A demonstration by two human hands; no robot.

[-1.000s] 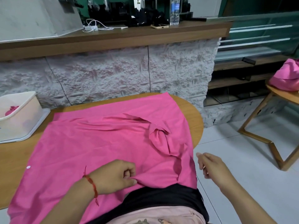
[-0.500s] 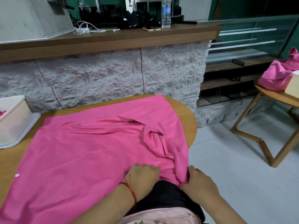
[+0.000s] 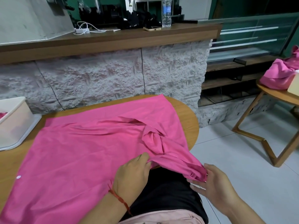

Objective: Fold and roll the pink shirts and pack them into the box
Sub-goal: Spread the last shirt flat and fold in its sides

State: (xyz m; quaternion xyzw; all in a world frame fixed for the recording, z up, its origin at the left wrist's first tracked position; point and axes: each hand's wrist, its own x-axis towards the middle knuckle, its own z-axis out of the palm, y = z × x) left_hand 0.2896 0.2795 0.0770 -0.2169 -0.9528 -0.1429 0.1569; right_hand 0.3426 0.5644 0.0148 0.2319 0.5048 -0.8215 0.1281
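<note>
A long stone-faced counter with a wooden top is seen across the back of the view. In front of it, a rounded wooden table is set, and most of it is covered by a pink shirt. The shirt is spread nearly flat, with creases across the middle and a bunched knot of fabric towards its right side. Its near right corner is lifted off the table edge and drawn out over the person's lap.

On the table's left end, a translucent white box is stood on a flat white lid, just beside the shirt; a little pink cloth is glimpsed inside it at the frame's edge. Far right, well apart, a pile of pink shirts is heaped on a small wooden side table.

The near hem of the shirt is pinched by the left hand, its fingers curled under the cloth and its thumb laid on top. The lifted, gathered corner is held by the right hand, with the thumb pressed on the folds and the fingers underneath. A red string bracelet is worn on the left wrist.

On the counter, a water bottle, a phone and a white charger are placed. A small white button is seen near the shirt's left edge.
</note>
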